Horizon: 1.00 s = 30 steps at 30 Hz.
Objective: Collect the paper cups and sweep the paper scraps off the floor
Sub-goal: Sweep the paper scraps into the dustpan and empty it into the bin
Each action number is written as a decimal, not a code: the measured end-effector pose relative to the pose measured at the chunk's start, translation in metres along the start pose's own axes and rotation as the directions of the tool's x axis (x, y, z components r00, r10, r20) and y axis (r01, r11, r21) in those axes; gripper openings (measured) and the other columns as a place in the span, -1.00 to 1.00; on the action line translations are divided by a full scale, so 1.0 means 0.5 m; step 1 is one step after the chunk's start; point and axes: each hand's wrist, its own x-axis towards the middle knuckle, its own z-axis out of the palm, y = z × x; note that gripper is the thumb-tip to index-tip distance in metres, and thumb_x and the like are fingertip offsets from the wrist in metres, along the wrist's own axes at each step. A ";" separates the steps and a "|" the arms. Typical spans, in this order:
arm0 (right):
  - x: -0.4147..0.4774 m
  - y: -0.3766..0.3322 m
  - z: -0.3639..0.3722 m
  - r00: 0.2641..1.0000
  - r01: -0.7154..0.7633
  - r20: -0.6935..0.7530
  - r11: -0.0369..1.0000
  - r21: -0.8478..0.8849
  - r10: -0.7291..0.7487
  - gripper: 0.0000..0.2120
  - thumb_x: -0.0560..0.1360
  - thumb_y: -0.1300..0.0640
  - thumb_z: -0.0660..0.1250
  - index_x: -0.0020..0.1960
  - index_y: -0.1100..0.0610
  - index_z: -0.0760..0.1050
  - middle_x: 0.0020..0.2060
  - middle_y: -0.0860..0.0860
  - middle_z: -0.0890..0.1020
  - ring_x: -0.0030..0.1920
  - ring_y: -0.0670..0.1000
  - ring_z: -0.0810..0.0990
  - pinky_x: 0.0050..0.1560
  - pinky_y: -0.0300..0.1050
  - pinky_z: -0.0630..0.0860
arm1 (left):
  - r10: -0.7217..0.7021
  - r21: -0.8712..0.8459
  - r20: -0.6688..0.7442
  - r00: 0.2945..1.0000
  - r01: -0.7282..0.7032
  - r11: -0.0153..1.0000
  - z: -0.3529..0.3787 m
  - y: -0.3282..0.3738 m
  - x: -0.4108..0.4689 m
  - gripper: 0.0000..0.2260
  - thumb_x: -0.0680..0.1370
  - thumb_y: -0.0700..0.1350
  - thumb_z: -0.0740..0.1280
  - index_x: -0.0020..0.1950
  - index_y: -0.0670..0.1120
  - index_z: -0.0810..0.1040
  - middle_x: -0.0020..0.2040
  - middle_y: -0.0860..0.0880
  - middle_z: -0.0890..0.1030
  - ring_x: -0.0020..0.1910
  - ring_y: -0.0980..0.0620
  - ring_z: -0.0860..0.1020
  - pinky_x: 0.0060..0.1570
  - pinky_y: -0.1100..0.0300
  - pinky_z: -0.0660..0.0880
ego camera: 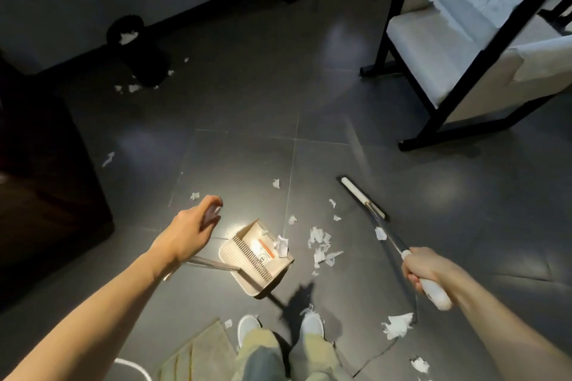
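Observation:
My right hand point(424, 271) grips the white handle of a broom point(362, 196), whose flat head rests on the grey floor to the right of a scrap pile. Torn white paper scraps point(322, 246) lie between the broom head and a beige dustpan point(257, 254). The dustpan sits tilted on the floor and holds one scrap point(281, 246). My left hand point(192, 229) hovers above the dustpan's thin handle with blurred, spread fingers and holds nothing. More scraps point(397, 325) lie near my right foot, and others point(130, 88) lie far left. No paper cup is in view.
A black bin point(136, 49) with white paper in it lies by the wall at the back left. A dark cabinet point(46, 179) fills the left side. A black-framed white chair point(448, 71) stands at the right. A green cloth point(198, 353) and a white cord point(133, 365) lie by my shoes.

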 end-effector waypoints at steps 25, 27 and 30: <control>-0.254 -0.118 0.255 0.936 -0.032 0.352 0.990 0.138 -0.019 -0.48 0.43 0.43 0.14 0.18 -0.12 0.36 -0.63 0.02 0.35 -0.69 -0.11 0.27 -0.65 -0.39 0.24 | -0.011 -0.129 -0.058 0.998 0.004 0.992 0.013 -0.079 -0.064 -0.89 0.62 -0.07 0.17 0.11 0.09 0.27 -0.11 -0.03 0.52 -0.21 -0.08 0.53 -0.14 0.07 0.50; -0.236 -0.147 0.252 0.950 0.039 0.307 0.998 0.049 -0.053 -0.50 0.42 0.43 0.14 0.15 -0.11 0.37 -0.64 0.02 0.36 -0.68 -0.10 0.28 -0.64 -0.38 0.27 | -0.049 -0.149 -0.075 0.996 0.038 0.988 0.013 -0.086 -0.073 -0.89 0.62 -0.06 0.17 0.08 0.12 0.26 -0.11 -0.03 0.52 -0.22 -0.05 0.53 -0.13 0.07 0.51; -0.187 -0.208 0.251 0.964 0.145 0.236 0.987 -0.070 -0.125 -0.70 0.39 0.43 0.11 -0.10 0.05 0.38 -0.64 0.02 0.34 -0.67 -0.08 0.26 -0.61 -0.37 0.27 | -0.124 -0.185 -0.113 0.986 0.101 0.978 0.011 -0.087 -0.082 -0.87 0.62 -0.06 0.17 0.06 0.15 0.24 -0.13 -0.04 0.53 -0.21 -0.07 0.54 -0.11 0.05 0.52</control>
